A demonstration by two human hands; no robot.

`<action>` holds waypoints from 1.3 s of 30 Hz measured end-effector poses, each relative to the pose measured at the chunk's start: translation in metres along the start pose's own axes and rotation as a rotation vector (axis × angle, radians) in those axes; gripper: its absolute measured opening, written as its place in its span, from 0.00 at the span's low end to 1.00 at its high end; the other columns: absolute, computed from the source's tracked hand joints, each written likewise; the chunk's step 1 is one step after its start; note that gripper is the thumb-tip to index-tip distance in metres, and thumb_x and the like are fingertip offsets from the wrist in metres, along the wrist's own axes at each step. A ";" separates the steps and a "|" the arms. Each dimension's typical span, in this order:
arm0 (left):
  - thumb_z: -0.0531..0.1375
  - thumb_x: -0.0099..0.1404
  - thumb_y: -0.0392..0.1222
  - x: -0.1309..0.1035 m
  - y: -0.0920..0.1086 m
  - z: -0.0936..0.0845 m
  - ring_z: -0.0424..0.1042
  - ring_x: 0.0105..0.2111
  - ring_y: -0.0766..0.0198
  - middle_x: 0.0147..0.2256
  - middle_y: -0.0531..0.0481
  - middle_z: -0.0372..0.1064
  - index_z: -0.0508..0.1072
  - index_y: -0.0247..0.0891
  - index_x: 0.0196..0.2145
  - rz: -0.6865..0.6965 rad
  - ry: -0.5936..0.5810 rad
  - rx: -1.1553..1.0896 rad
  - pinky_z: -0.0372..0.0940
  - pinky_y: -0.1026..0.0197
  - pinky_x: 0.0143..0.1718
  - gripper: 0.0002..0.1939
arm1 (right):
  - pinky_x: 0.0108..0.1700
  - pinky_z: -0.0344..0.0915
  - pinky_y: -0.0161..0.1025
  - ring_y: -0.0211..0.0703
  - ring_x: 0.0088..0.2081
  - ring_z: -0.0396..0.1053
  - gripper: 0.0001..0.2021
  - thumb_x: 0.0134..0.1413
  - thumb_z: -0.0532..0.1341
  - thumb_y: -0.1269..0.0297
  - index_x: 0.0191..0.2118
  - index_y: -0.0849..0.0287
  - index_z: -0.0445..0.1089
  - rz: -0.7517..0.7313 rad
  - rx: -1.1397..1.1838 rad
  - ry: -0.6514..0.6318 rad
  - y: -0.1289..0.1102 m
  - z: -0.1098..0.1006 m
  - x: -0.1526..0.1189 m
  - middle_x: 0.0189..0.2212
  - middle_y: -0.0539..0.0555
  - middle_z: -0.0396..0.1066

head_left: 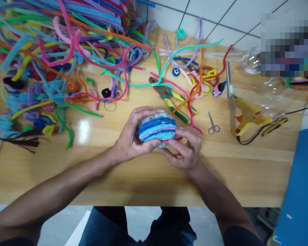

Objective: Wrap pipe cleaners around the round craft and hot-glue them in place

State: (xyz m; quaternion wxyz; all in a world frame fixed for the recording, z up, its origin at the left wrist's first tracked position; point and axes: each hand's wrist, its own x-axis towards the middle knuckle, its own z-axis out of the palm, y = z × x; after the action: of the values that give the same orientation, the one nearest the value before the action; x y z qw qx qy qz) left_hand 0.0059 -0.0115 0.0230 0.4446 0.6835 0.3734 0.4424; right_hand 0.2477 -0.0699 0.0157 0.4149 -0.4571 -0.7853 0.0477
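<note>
While my left hand [132, 136] curves around the striped ball [157, 128] above the table [105, 184], my right hand [186, 148] pinches the red strand [165, 140] at its lower side.

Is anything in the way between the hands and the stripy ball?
Nothing visible blocks them. The left hand already curls around the stripy ball, and the right hand has its fingers at the ball's side, by a bit of red strand. The pliers lie beyond the ball.
</note>
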 end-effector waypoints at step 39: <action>0.66 0.73 0.76 -0.002 -0.027 0.004 0.77 0.70 0.40 0.70 0.37 0.72 0.68 0.47 0.73 0.068 0.030 -0.074 0.77 0.39 0.70 0.44 | 0.65 0.81 0.66 0.64 0.66 0.76 0.29 0.76 0.67 0.44 0.74 0.49 0.69 -0.135 -0.052 0.076 0.003 0.015 0.010 0.67 0.65 0.70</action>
State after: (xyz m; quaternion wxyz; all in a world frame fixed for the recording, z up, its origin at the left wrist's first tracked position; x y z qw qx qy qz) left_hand 0.0060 -0.0054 -0.0041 0.4487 0.6720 0.3402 0.4810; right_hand 0.2366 -0.0563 0.0107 0.4345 -0.4152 -0.7991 -0.0182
